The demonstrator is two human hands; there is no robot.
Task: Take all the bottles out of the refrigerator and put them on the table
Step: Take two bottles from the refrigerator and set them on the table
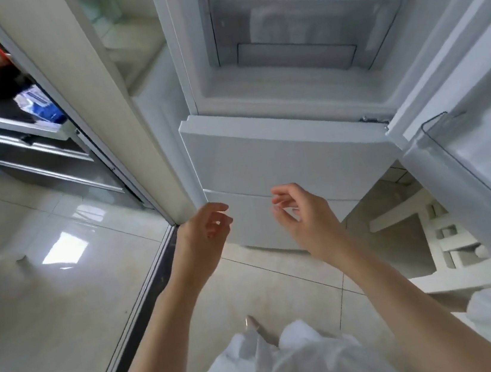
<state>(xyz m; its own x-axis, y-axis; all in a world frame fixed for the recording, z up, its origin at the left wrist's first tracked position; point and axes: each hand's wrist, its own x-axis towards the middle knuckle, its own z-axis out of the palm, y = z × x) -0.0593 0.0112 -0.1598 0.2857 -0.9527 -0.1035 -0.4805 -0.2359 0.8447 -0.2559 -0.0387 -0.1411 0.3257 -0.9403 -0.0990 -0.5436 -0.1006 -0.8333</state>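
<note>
While both hands (203, 229) hover empty, refrigerator (296, 38) above, seemingly bottle-free

arms: bare to above the elbow, no sleeves in sight
hands (209, 231): bare, no rings, no gloves
wrists: no watch or band
clothing (292, 363): white, loose, crumpled fabric below

Refrigerator (289, 148) upper door open; left hand (204, 230), right hand (302, 214) loosely curled, holding nothing, near lower door.
</note>
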